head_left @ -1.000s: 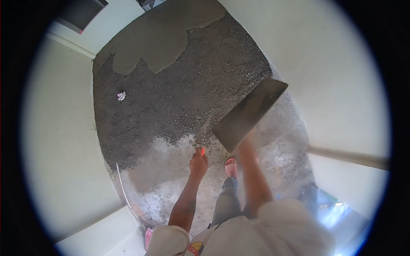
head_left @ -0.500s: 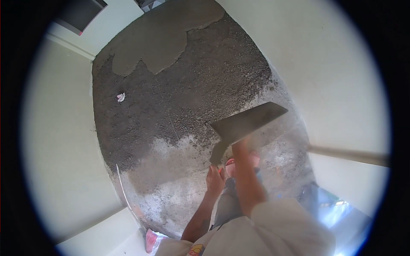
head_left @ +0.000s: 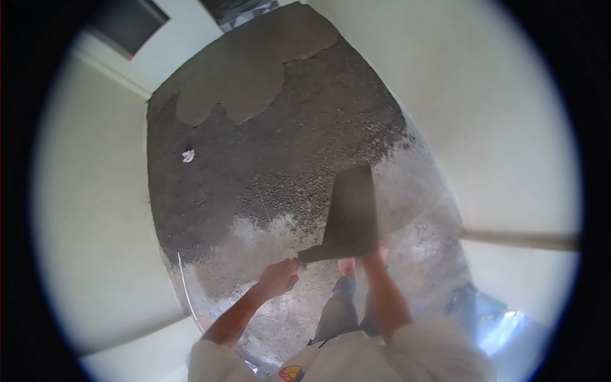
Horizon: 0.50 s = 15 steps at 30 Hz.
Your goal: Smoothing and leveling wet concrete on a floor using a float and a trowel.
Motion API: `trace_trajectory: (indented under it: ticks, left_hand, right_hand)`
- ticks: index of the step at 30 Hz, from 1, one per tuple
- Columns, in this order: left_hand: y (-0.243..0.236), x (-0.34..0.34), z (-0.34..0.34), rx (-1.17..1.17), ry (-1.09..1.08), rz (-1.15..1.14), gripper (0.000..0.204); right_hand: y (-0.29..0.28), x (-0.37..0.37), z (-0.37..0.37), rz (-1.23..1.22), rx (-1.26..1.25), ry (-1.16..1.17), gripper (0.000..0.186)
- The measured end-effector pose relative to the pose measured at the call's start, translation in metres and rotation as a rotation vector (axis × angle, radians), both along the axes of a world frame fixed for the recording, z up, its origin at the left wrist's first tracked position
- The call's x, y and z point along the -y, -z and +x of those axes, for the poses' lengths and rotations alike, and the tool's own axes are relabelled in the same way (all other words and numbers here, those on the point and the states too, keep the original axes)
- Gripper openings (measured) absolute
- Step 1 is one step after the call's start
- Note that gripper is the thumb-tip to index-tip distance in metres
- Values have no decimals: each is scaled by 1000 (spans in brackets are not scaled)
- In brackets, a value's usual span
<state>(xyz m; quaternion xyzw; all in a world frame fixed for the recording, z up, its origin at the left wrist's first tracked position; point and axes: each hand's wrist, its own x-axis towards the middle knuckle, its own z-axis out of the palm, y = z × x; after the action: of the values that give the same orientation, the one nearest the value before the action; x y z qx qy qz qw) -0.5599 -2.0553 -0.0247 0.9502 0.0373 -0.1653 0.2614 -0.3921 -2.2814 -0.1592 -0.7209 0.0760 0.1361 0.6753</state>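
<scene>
A large flat grey float (head_left: 352, 213), roughly rectangular, is held above the floor with its long side pointing away from me. My right hand (head_left: 370, 260) is at its near right corner; the fingers and any handle are hidden behind it. At the near left corner a short, narrow grey trowel (head_left: 312, 253) meets or overlaps the float; I cannot tell whether they touch. My left hand (head_left: 279, 277) is closed round the trowel's end. Below lies the floor, rough dark mortar (head_left: 261, 172) beyond and pale dusty concrete (head_left: 254, 248) nearer.
Smooth wet-looking mortar (head_left: 248, 76) covers the far end. White walls (head_left: 490, 121) rise on both sides. A crumpled pale scrap (head_left: 188, 156) lies at the left, and a thin white strip (head_left: 185, 283) runs along the left wall. My feet (head_left: 347, 266) are just below the float.
The float has swung counterclockwise, from lying crosswise to pointing away from me. My left hand has moved left and slightly down, carrying the trowel. My right hand is lower.
</scene>
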Motion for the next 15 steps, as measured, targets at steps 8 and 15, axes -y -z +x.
trace_trajectory:
  ticks: [8, 15]
  left_hand:
    - [61, -60, 93, -29, -315, 200, 38]
    - [-25, -33, 89, 550, -678, -28, 41]
  right_hand:
    - [-31, 11, -62, -183, 159, -430, 22]
    - [-39, 119, 44, -400, 385, -658, 21]
